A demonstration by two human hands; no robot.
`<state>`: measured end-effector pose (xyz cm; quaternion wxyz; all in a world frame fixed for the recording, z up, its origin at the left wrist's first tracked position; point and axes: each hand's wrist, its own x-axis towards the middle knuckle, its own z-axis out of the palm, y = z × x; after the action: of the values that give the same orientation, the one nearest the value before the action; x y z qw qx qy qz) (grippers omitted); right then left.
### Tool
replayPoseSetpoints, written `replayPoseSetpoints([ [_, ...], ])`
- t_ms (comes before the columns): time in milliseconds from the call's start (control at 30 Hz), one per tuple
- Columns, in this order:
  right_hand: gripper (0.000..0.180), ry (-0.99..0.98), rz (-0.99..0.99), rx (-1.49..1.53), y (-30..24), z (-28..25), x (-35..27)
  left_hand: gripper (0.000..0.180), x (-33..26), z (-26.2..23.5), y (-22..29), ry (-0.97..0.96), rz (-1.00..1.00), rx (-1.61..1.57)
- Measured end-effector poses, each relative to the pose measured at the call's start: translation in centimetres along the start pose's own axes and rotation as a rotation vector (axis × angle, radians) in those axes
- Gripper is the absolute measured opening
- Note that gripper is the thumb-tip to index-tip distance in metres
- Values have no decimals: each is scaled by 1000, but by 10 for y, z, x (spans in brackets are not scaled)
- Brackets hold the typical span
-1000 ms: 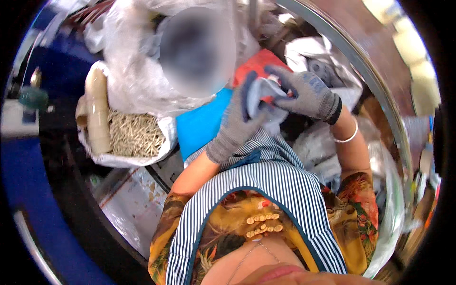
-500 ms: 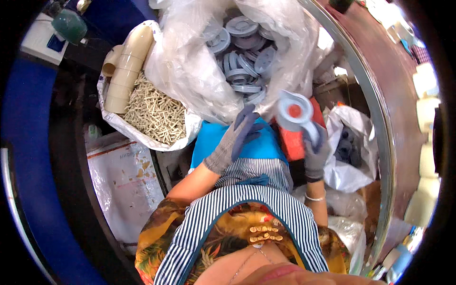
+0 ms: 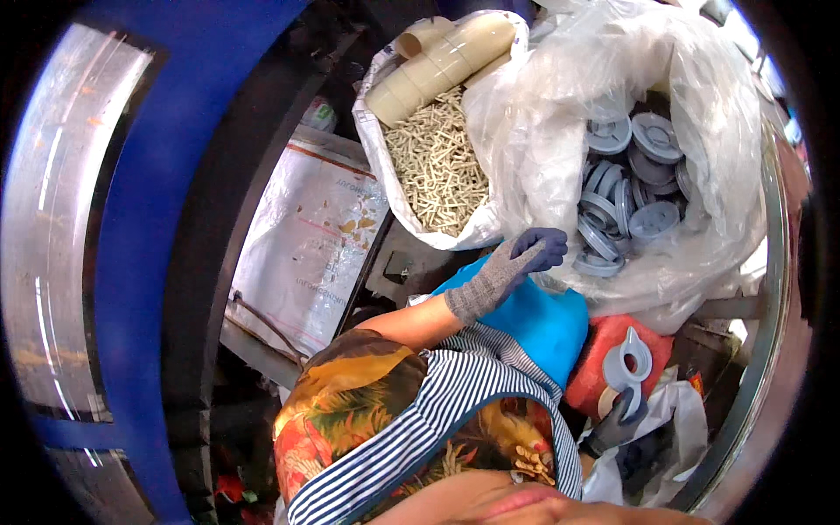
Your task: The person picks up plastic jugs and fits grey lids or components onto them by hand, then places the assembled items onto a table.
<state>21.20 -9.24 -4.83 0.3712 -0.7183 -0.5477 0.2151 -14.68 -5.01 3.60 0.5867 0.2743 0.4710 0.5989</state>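
My right hand, in a dark-palmed knit glove, grips the lower end of a grey plastic ring-shaped piece. A pointed tip stands on the ring's far side, and red shows through its hole. A red bundle lies just behind the piece. My left hand, in a grey and navy glove, is held over the bright blue cloth on my lap, beside the clear plastic bag. Its fingers are curled together, and whether they hold anything small I cannot make out.
A large clear plastic bag holds several round grey plastic lids. Left of it, a white sack contains small beige pins and beige tubes. A white bag stands near my right hand, inside a curved metal edge.
The view has swung left, so the bags appear further right. My left hand's fingers have curled in from being spread. My right hand still holds the grey piece, now lower in view.
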Motion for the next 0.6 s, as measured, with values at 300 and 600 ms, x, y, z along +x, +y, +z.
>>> replayPoseSetpoints([
  [300, 32, 22, -33, -95, 12, 3, -4, 46, -14, -2, 16, 50, 180, 2],
  [600, 36, 37, -234, -146, 102, -2, 27, 35, -44, -136, 50, 555, 470, 756],
])
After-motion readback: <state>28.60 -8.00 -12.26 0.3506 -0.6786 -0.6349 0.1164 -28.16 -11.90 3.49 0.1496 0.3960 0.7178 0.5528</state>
